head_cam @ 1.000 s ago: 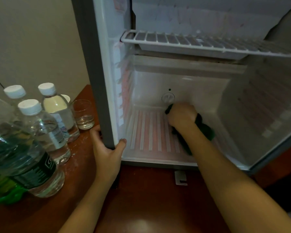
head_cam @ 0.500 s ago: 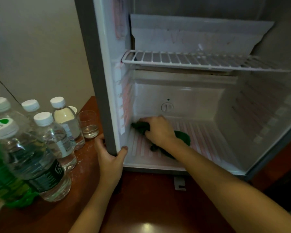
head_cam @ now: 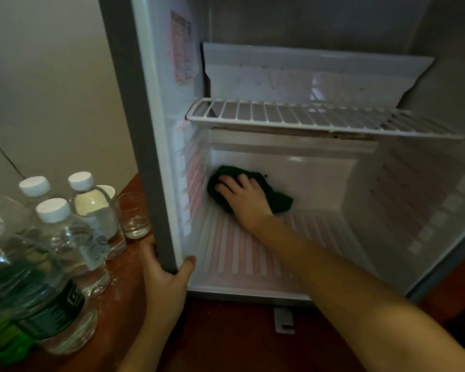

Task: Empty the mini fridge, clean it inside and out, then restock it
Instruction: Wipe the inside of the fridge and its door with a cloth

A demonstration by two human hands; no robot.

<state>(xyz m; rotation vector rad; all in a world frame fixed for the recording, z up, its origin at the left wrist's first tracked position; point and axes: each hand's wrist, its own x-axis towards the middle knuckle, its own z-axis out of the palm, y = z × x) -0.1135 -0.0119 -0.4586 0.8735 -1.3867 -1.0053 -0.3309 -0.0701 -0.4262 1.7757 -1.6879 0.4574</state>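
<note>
Wiping of the white mini fridge [head_cam: 306, 170] interior is judged in hand. A dark green cloth [head_cam: 281, 201] is pressed against the lower-left back wall under the spread fingers of the right hand [head_cam: 246, 197], its long axis trailing rightward. The cabinet's left edge is clasped by the left hand [head_cam: 164, 276].

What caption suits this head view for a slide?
Right hand presses green cloth on the back wall of the mini fridge; left hand grips its side edge.

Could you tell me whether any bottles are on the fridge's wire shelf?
No, the wire shelf holds nothing; the bottles stand on the wooden table beside the fridge.
</note>
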